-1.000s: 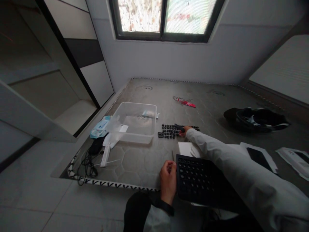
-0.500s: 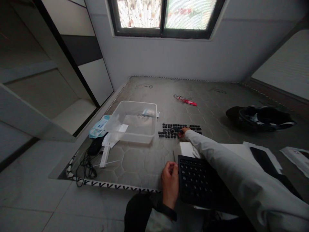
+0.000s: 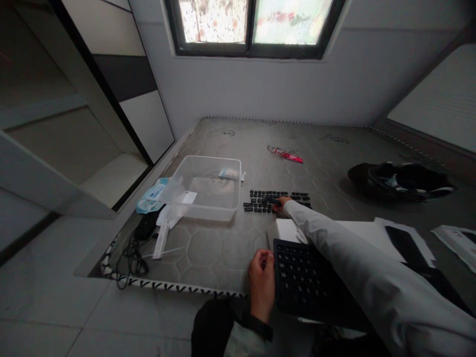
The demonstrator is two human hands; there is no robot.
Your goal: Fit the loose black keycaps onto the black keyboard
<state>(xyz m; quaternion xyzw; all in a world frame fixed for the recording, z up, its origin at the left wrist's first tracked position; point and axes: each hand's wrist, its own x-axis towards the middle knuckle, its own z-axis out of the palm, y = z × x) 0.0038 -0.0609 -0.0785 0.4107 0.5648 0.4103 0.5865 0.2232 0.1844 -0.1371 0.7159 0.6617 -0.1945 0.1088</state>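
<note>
My right hand (image 3: 282, 205) reaches forward among rows of loose black keycaps (image 3: 260, 194) laid on the mattress. Its fingers are closed around a slim dark tool (image 3: 272, 201), whose exact kind is unclear. Close to me lies a black keyboard (image 3: 299, 270), partly covered by my right sleeve. Bare spots and keys are hard to tell apart on it in the dim light. My left hand (image 3: 261, 282) is curled beside the keyboard's left edge, fingers bent in. Whatever those fingers may hold is hidden.
A clear plastic bin (image 3: 211, 210) stands left of the keycaps, a blue-white packet (image 3: 151, 196) and black cable (image 3: 132, 263) beside it. A white box (image 3: 286, 229) sits behind the keyboard. Farther off lie a red wrapper (image 3: 292, 157) and black bag (image 3: 401, 181).
My right hand has shifted very slightly left over the keycaps with the dark tool. My left hand and the keyboard stay essentially in place.
</note>
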